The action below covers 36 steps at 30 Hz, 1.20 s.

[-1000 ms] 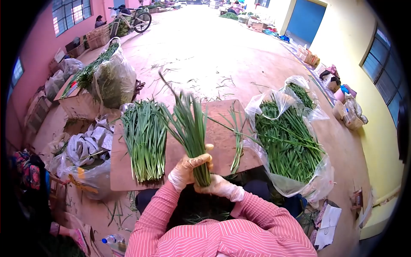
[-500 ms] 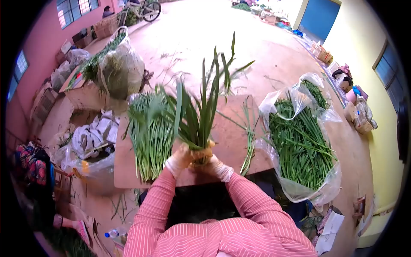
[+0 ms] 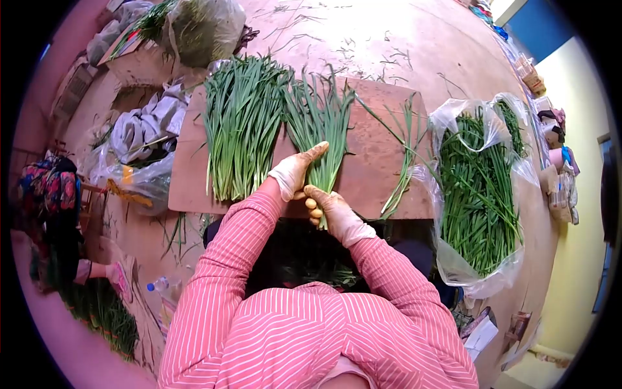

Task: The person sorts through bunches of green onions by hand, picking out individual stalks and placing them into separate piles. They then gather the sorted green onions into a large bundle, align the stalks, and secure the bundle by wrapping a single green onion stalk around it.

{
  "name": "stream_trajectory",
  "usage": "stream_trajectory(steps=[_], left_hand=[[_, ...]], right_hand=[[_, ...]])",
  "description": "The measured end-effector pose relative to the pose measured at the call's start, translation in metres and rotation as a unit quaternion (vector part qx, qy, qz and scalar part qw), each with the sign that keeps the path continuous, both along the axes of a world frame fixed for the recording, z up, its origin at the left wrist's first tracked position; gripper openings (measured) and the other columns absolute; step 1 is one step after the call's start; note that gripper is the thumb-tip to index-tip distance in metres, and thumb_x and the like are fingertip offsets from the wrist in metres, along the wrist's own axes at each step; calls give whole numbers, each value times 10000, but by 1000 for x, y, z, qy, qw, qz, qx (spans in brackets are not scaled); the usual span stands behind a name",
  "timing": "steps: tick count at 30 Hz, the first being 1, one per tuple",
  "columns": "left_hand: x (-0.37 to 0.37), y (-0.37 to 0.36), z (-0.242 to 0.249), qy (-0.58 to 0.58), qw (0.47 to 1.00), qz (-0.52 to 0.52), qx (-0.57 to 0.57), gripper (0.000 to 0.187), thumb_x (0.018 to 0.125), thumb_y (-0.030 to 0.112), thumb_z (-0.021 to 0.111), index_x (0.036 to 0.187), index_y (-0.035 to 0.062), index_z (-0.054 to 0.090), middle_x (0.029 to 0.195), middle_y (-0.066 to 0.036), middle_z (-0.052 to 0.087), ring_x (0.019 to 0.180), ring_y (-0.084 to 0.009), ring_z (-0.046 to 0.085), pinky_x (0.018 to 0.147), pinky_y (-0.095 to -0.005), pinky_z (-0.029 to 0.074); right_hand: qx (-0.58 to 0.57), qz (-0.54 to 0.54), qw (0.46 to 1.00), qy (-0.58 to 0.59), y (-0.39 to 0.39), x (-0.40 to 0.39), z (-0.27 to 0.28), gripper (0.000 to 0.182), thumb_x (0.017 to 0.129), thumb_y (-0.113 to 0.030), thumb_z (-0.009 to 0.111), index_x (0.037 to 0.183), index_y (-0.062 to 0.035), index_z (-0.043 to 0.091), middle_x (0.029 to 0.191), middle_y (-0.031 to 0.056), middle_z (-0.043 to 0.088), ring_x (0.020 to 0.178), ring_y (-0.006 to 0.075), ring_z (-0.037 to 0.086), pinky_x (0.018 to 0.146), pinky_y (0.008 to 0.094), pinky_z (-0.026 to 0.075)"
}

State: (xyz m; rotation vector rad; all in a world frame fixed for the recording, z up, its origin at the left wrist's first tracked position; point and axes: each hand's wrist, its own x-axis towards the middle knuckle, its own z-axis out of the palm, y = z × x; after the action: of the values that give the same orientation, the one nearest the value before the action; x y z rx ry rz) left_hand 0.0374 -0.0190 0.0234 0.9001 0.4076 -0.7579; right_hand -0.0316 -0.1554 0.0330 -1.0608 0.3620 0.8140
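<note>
A bunch of long green leafy stalks (image 3: 319,123) lies on the brown board (image 3: 369,162), its pale ends past the front edge. My left hand (image 3: 295,170), in a stained pale glove, rests on the bunch's left side with its fingers round it. Around the stalk ends, my right hand (image 3: 334,211) is closed, also gloved. Left of the bunch is a wider pile of similar stalks (image 3: 240,129). A few loose stalks (image 3: 407,155) lie at the board's right side.
An open clear bag of green stalks (image 3: 476,194) stands at the right. At the left are a bag with grey cloth (image 3: 146,133), a stuffed bag (image 3: 204,29) and a bottle (image 3: 160,284). Another person's leg and pink shoe (image 3: 118,275) show at lower left.
The bunch was upright between both hands and now lies flat on the board, leaves pointing away. My hands have shifted along it, and the view has tilted down.
</note>
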Motion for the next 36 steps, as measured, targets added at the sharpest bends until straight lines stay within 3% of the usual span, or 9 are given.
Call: stream_trajectory(steps=[6, 10, 17, 18, 22, 28, 31, 33, 36], left_hand=[[-31, -19, 37, -74, 969, 31, 235, 708, 759, 553, 671, 1202, 42, 459, 790, -76, 551, 413, -107, 438, 373, -245, 384], [-37, -35, 36, -94, 945, 42, 312, 748, 737, 357, 761, 1268, 22, 355, 876, -89, 575, 704, -145, 543, 505, -283, 457], [-39, -32, 31, -226, 932, 203, 199, 330, 837, 140, 650, 1100, 40, 478, 809, -21, 542, 681, -98, 535, 595, -246, 466], [-39, -29, 34, -224, 931, 205, 202, 330, 837, 140, 650, 1100, 40, 478, 809, -21, 542, 681, -98, 535, 595, -246, 466], [-38, -18, 47, -283, 906, 264, 168, 445, 821, 123, 653, 1200, 27, 439, 850, -28, 554, 662, -110, 532, 589, -259, 477], [-38, -2, 78, -327, 871, 273, 243, 363, 841, 138, 624, 1143, 16, 464, 782, -27, 537, 633, -103, 505, 560, -254, 450], [-26, 9, 80, -327, 864, 250, 289, 353, 833, 127, 609, 1128, -10, 473, 772, -52, 551, 639, -135, 534, 581, -284, 470], [-21, 7, 80, -306, 875, 227, 299, 379, 827, 120, 606, 1155, -13, 469, 792, -70, 569, 646, -149, 555, 592, -290, 484], [-7, 14, 79, -267, 877, 205, 343, 438, 812, 128, 611, 1196, -13, 454, 895, -147, 611, 732, -227, 611, 678, -332, 504]], right_hand=[[-116, 49, 992, -27, -5, -1, 5, 207, 913, -289, 545, 940, -95, 610, 657, -46, 533, 478, 70, 446, 435, 220, 387], [-346, 96, 916, -180, 6, -9, -16, 168, 860, -146, 559, 995, -45, 545, 646, 48, 601, 457, 146, 540, 421, 279, 431], [-493, 97, 762, -409, 2, -9, -27, 262, 802, -153, 630, 1004, -17, 532, 710, 157, 630, 612, 288, 616, 556, 381, 484], [-498, 106, 751, -419, 4, -9, -23, 294, 763, -151, 662, 974, -4, 521, 766, 212, 636, 724, 394, 627, 650, 464, 498], [-535, 91, 651, -531, 12, -7, -10, 259, 771, -152, 651, 952, -19, 521, 741, 193, 627, 696, 381, 624, 618, 446, 499], [-441, 25, 685, -579, 27, -7, 2, 219, 815, -209, 627, 950, -61, 538, 718, 203, 608, 692, 406, 600, 586, 452, 486], [-424, 40, 727, -538, 30, -13, 11, 226, 830, -241, 625, 951, -64, 552, 695, 159, 622, 618, 333, 623, 559, 408, 490], [-331, 78, 887, -312, 32, -18, 31, 238, 848, -262, 613, 937, -48, 561, 667, 89, 623, 539, 211, 618, 528, 343, 485], [-327, 145, 901, -245, 15, -37, 27, 260, 860, -262, 602, 960, -25, 572, 660, 51, 618, 499, 124, 584, 507, 287, 470]])
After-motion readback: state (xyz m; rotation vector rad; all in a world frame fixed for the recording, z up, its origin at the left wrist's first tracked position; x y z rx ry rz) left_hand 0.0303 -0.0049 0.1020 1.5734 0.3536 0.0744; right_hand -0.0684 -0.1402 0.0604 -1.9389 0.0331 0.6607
